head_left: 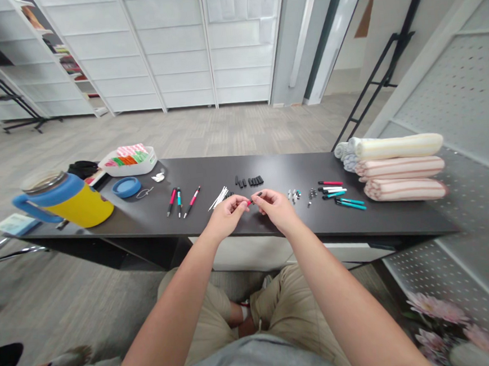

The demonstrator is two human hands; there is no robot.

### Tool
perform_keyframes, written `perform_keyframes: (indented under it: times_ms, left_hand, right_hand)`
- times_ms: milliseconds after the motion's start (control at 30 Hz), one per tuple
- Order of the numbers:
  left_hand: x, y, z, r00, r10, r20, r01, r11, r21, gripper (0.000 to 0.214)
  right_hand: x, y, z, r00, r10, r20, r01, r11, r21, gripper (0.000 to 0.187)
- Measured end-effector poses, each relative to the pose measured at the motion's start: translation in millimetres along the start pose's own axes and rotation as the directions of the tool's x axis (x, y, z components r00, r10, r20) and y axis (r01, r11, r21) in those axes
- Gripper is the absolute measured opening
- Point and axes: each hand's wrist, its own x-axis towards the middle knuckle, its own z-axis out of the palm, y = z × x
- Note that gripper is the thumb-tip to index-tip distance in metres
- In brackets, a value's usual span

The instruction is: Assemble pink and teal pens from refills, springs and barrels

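Observation:
Above the front edge of the dark table, my left hand (229, 213) pinches a small red pen barrel (250, 202), mostly hidden by the fingers. My right hand (275, 207) is closed at the other end of it, with a short black pen part (259, 193) showing at its fingertips. Whether the two parts are joined, I cannot tell. Thin white refills (218, 198) lie just left of my left hand. Behind the hands are several black grips (255, 180). Small metallic pen parts (294, 196) are scattered to the right of my right hand.
Red, white and teal barrels (350, 203) lie further right, beside rolled towels (402, 168). Three pens (192, 202) rest on the left. Beyond them are a blue lid (126, 187), a white basket (131, 168) and a yellow-blue mug (76, 202) lying tilted. Another person's legs show at lower left.

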Motion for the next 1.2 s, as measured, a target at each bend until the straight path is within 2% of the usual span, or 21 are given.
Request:
perform_keyframes:
  times_ms: [133, 367, 533, 667, 767, 867, 1067, 1200]
  left_hand:
    - [2, -6, -0.3, 1.000, 0.009, -0.007, -0.009, 1.000, 0.002, 0.030]
    - [3, -6, 0.6, 0.999, -0.002, -0.042, 0.001, 1.000, -0.017, 0.031]
    - [1, -3, 0.2, 0.998, 0.004, -0.064, -0.003, 1.000, 0.013, 0.028]
    - [0, -2, -0.9, 0.996, 0.056, -0.066, -0.050, 0.994, 0.094, 0.020]
    - [-1, -1, -0.9, 0.995, 0.074, -0.065, -0.068, 0.994, 0.091, 0.023]
    - [-1, 2, -0.8, 0.998, 0.043, -0.046, -0.040, 0.997, 0.068, 0.027]
    - [-1, 9, -1.4, 0.996, 0.082, 0.035, -0.088, 0.965, 0.246, 0.030]
    - [-1, 6, -0.4, 1.000, -0.015, -0.027, 0.020, 0.978, 0.209, 0.024]
  right_hand:
    - [-1, -2, 0, 1.000, -0.005, 0.011, 0.005, 1.000, 0.011, 0.036]
    - [-1, 0, 1, 0.999, -0.022, 0.033, 0.025, 0.995, -0.095, 0.038]
    - [-3, -1, 2, 0.999, -0.037, 0.015, 0.040, 0.956, -0.291, 0.039]
    - [-4, -4, 2, 0.992, -0.120, 0.030, 0.121, 0.904, -0.409, 0.040]
    - [-3, -2, 1, 0.990, -0.135, 0.043, 0.141, 0.921, -0.363, 0.043]
    - [-1, 0, 0, 0.997, -0.065, 0.028, 0.070, 0.964, -0.257, 0.043]
    - [-3, -5, 0, 0.999, -0.045, 0.018, 0.047, 0.990, -0.131, 0.038]
    - [-3, -7, 1, 1.000, -0.022, 0.016, 0.023, 0.995, -0.094, 0.036]
